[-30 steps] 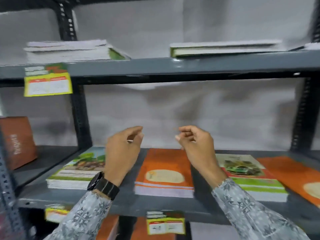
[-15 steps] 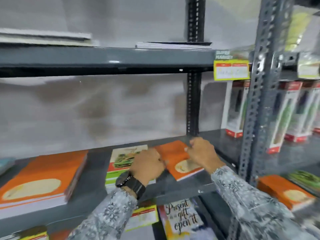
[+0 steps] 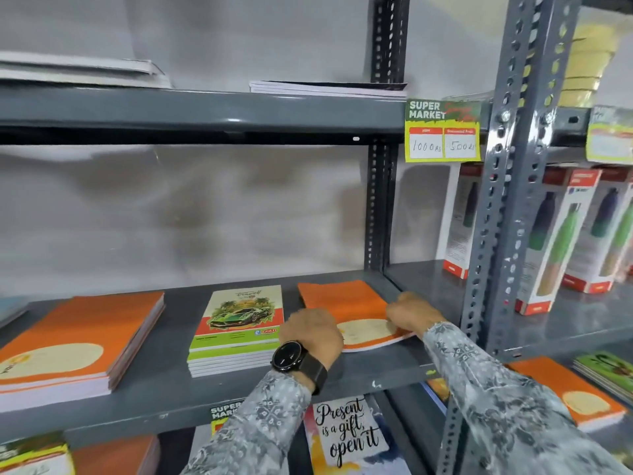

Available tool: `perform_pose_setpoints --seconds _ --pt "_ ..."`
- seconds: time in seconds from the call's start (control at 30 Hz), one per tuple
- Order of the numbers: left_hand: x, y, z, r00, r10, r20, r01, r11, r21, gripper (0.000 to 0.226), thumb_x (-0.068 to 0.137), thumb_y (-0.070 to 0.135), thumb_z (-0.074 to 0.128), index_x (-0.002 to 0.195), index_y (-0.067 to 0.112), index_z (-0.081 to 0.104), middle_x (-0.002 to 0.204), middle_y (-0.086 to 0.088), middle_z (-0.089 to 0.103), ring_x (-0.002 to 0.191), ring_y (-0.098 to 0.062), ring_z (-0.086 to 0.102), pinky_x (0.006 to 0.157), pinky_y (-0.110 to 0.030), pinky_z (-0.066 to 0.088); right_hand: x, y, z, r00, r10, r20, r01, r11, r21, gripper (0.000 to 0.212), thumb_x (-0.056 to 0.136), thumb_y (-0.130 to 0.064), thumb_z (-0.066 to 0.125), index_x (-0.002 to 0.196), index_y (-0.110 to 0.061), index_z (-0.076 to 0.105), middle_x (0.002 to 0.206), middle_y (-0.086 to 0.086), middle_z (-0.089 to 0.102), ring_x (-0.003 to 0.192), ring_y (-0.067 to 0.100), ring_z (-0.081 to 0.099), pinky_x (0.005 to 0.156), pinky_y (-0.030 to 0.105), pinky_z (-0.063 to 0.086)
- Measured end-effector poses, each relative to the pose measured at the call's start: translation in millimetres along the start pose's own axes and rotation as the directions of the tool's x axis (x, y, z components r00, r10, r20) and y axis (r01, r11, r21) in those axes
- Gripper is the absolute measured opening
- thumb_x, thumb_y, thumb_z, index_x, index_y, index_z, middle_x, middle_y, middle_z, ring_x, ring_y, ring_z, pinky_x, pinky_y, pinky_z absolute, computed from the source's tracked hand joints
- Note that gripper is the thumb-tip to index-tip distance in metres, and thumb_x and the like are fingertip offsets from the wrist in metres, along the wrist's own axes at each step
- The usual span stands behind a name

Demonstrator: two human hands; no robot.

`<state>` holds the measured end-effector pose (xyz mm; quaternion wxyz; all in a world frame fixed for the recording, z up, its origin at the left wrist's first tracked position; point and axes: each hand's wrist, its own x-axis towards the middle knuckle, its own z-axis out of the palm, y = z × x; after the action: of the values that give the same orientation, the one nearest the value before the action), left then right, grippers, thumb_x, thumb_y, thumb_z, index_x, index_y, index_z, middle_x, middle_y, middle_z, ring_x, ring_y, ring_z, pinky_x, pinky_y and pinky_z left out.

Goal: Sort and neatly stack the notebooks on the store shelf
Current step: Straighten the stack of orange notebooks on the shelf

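Versus half a second ago: hands sit on the same orange notebook [image 3: 346, 305], little changed; the view has steadied. Left hand [image 3: 313, 332], knuckles up, fingers curled over the notebook's near-left corner; right hand [image 3: 412, 311] pressed on its right edge, fingers bent. Grip closure itself: cannot tell. Notebook lies flat at the right end of the grey shelf [image 3: 171, 392], beside the green car-cover stack [image 3: 239, 327].

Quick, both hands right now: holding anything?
Left hand: closed on the orange notebook's left edge.
Right hand: closed on its right edge.
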<state>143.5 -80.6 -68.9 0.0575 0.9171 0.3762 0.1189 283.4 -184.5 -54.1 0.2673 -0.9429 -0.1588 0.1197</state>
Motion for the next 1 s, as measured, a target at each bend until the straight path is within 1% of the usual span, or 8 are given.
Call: perform_pose_setpoints --seconds 0.1,0.23,0.37,0.5,0.63,0.8,0.87,1.0 --pt "1 -10 -8 0.998 -0.003 -0.065 -0.005 0.992 -0.124 0.029 0.099 0.032 0.057 0.113 0.012 0.072 0.118 -0.009 0.074 0.110 -0.032 0.071 0.078 -0.032 0.053 -5 7 -6 0.999 0.028 -0.019 -0.023 0.967 0.254 0.017 0.093 -0.003 0.056 0.109 -0.004 0.054 0.085 0.007 0.056 0.072 0.018 0.055 0.064 0.032 0.047" --pt "1 -35 -22 0.987 -0.014 -0.161 -0.032 0.960 -0.280 0.033 0.097 0.043 0.060 0.102 0.012 0.071 0.107 -0.010 0.075 0.101 -0.033 0.071 0.080 -0.037 0.057 -9 2 -1 0.998 -0.005 -0.056 0.032 0.868 0.495 0.015 0.093 -0.009 0.061 0.105 -0.004 0.056 0.097 0.015 0.061 0.079 0.023 0.054 0.068 0.032 0.039" --pt "-8 -83 -45 0.952 0.007 -0.305 -0.145 0.889 -0.434 0.024 0.098 0.042 0.059 0.096 0.022 0.072 0.094 0.004 0.077 0.085 -0.019 0.072 0.079 -0.039 0.059 -26 -31 12 0.979 -0.138 -0.151 0.203 0.746 0.635 0.010 0.093 -0.009 0.058 0.085 -0.013 0.057 0.076 0.011 0.052 0.068 0.023 0.045 0.057 0.030 0.032" --pt "-27 -148 -76 0.887 -0.040 -0.460 -0.218 0.842 -0.494 0.017 0.100 0.041 0.061 0.110 0.032 0.071 0.096 0.017 0.071 0.079 -0.002 0.065 0.063 -0.015 0.045 -56 -88 37 0.944 -0.277 -0.182 0.321 0.628 0.709 0.015 0.095 -0.012 0.063 0.084 -0.003 0.066 0.088 0.019 0.074 0.081 0.027 0.066 0.080 0.046 0.059" --pt "-40 -228 -97 0.828 -0.115 -0.548 -0.175 0.877 -0.448 0.024 0.100 0.037 0.062 0.121 0.032 0.070 0.101 0.010 0.073 0.084 -0.012 0.064 0.065 -0.027 0.045 -92 -154 76 0.907 -0.399 -0.136 0.352 0.538 0.766 0.007 0.094 -0.010 0.069 0.097 -0.010 0.074 0.093 0.010 0.080 0.087 0.027 0.075 0.089 0.050 0.061" --pt "-49 -402 -124 0.815 -0.267 -0.514 0.011 0.894 -0.447 0.023 0.100 0.036 0.059 0.117 0.030 0.072 0.094 0.008 0.074 0.084 -0.018 0.067 0.076 -0.038 0.055 -155 -278 188 0.876 -0.482 0.005 0.295 0.545 0.785 0.003 0.088 -0.012 0.075 0.091 -0.010 0.075 0.080 0.005 0.079 0.064 0.017 0.070 0.053 0.029 0.051" --pt "-45 -417 -122 0.827 -0.269 -0.493 0.011 0.885 -0.465 0.018 0.099 0.030 0.060 0.108 0.025 0.075 0.089 0.007 0.075 0.083 -0.020 0.068 0.076 -0.039 0.056 -159 -284 202 0.880 -0.476 0.003 0.303 0.565 0.767 0.005 0.084 -0.014 0.077 0.083 -0.010 0.075 0.074 0.004 0.079 0.063 0.019 0.068 0.055 0.029 0.047" --pt "-38 -448 -108 0.890 -0.237 -0.391 0.094 0.931 -0.352 0.028 0.095 0.039 0.056 0.096 0.021 0.077 0.108 -0.002 0.078 0.099 -0.026 0.070 0.089 -0.044 0.054 -168 -295 230 0.902 -0.432 -0.010 0.332 0.679 0.655 0.023 0.077 -0.022 0.077 0.078 0.000 0.075 0.076 0.011 0.080 0.078 0.029 0.077 0.078 0.044 0.062"
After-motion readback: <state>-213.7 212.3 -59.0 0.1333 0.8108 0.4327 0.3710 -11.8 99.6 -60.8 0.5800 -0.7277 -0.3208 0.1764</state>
